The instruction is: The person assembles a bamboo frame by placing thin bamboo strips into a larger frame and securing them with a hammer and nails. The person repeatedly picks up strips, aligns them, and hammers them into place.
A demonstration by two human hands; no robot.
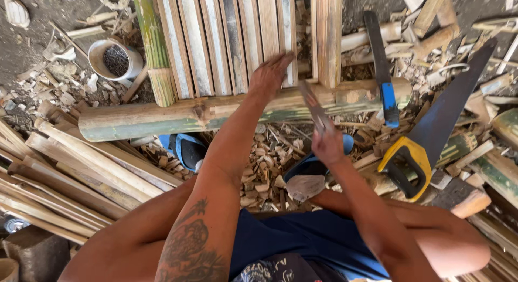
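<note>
My left hand (pixel 268 76) presses flat on a bamboo slat (pixel 285 34), one of several split slats laid side by side across a thick bamboo pole (pixel 162 116). My right hand (pixel 327 145) is closed on the handle of a tool (pixel 314 106), blurred in motion, whose blade or head points up toward the pole just right of my left hand. I cannot tell what kind of tool it is. I sit on the ground with knees spread, in blue shorts.
A handsaw with a yellow and black handle (pixel 426 141) lies at the right, a blue-handled saw (pixel 382 66) leans beside it. A white cup of nails (pixel 115 59) stands upper left. Loose bamboo strips (pixel 70 174) pile at left; chips and offcuts cover the ground. Blue sandals (pixel 186 148) lie under the pole.
</note>
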